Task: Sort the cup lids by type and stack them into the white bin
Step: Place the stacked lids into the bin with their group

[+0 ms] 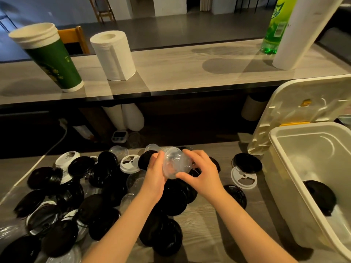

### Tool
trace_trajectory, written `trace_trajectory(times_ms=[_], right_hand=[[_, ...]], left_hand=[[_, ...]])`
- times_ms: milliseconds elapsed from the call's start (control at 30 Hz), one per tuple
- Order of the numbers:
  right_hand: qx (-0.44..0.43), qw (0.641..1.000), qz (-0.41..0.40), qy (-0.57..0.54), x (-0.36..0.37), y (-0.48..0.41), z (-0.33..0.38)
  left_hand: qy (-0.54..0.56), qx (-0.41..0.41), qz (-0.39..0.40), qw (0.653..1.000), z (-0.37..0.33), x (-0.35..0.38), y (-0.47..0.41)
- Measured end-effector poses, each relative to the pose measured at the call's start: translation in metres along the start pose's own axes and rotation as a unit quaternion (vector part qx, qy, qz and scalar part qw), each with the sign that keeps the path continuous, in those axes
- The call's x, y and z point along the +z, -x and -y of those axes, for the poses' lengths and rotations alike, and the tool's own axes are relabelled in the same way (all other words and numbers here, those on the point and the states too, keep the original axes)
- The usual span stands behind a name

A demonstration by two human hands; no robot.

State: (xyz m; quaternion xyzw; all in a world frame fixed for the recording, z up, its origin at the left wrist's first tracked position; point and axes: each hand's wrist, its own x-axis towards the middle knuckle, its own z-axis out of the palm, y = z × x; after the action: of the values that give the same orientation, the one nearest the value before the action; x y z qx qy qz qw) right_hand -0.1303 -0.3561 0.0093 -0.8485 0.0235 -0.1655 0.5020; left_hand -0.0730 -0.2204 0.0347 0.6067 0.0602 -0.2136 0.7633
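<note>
Between my two hands is a clear dome lid (pixel 175 162), lifted above the pile. My left hand (pixel 154 174) grips its left side and my right hand (pixel 202 172) pinches its right side with thumb and fingers. Under them lies a spread of black flat lids (pixel 98 215), a few white lids (pixel 130 162) and more clear dome lids (pixel 136 180) on the wooden table. The white bin (pixel 284 168) stands at the right with a black lid stack (pixel 321 196) lying inside it.
The bin's cover (pixel 296 103) leans upright behind it. On the raised counter stand a green cup stack (pixel 55 59), a paper towel roll (pixel 114 56), a green bottle (pixel 275 29) and a tall white roll (pixel 302 33). A cable (pixel 55 145) runs at left.
</note>
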Motion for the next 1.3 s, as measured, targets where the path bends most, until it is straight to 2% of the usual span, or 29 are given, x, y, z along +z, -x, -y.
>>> trace_trajectory(times_ms=[100, 200, 267, 333, 400, 467, 633, 667, 733, 800, 833, 900, 967, 1033, 1100, 1167, 1300], right_hand=[[-0.018, 0.999, 0.041, 0.023, -0.002, 0.003, 0.002], [-0.052, 0.995, 0.083, 0.024, 0.0, 0.005, 0.002], [-0.009, 0.994, 0.106, -0.038, -0.001, 0.004, -0.002], [0.067, 0.993, 0.081, -0.058, -0.003, -0.003, -0.013], [0.113, 0.99, 0.053, 0.068, -0.005, -0.018, -0.031], [0.135, 0.97, 0.065, 0.19, -0.005, -0.037, -0.045], [0.144, 0.901, 0.22, 0.345, 0.012, -0.07, -0.063], [0.14, 0.89, 0.235, 0.365, 0.015, -0.072, -0.064], [0.123, 0.891, 0.221, 0.378, 0.02, -0.074, -0.066], [0.098, 0.919, 0.153, 0.351, 0.02, -0.069, -0.063], [0.087, 0.944, 0.099, 0.302, 0.02, -0.066, -0.06], [0.102, 0.986, 0.005, 0.129, 0.018, -0.057, -0.045], [0.13, 0.987, -0.036, -0.089, 0.015, -0.045, -0.02], [0.132, 0.963, -0.017, -0.235, 0.013, -0.032, 0.002], [0.104, 0.962, 0.035, -0.251, 0.014, -0.022, 0.016], [0.075, 0.976, 0.062, -0.193, 0.02, -0.016, 0.022], [0.025, 0.996, 0.036, -0.084, 0.027, -0.014, 0.026]], left_hand=[[-0.039, 0.009, 0.037, 0.999, -0.001, -0.009, 0.007], [-0.007, -0.008, 0.014, 1.0, 0.0, -0.018, 0.008], [0.017, -0.019, -0.022, 0.999, 0.001, -0.025, 0.006], [0.043, -0.027, -0.053, 0.997, 0.001, -0.031, 0.002], [0.058, -0.034, -0.082, 0.994, 0.003, -0.036, -0.004], [0.081, -0.045, -0.106, 0.99, 0.003, -0.042, -0.009], [0.074, -0.047, -0.112, 0.99, -0.002, -0.05, -0.013], [0.069, -0.041, -0.117, 0.99, -0.002, -0.051, -0.015], [0.067, -0.025, -0.139, 0.988, -0.003, -0.053, -0.016], [0.043, 0.001, -0.149, 0.988, -0.002, -0.054, -0.014], [0.02, 0.016, -0.147, 0.989, -0.001, -0.055, -0.014], [-0.026, 0.049, -0.144, 0.988, 0.002, -0.056, -0.012], [-0.057, 0.071, -0.156, 0.983, 0.0, -0.052, -0.01], [-0.068, 0.09, -0.155, 0.982, -0.001, -0.047, -0.007], [-0.063, 0.098, -0.138, 0.983, -0.002, -0.042, -0.003], [-0.062, 0.097, -0.118, 0.986, -0.004, -0.036, 0.003], [-0.025, 0.085, -0.063, 0.994, -0.003, -0.035, 0.008]])
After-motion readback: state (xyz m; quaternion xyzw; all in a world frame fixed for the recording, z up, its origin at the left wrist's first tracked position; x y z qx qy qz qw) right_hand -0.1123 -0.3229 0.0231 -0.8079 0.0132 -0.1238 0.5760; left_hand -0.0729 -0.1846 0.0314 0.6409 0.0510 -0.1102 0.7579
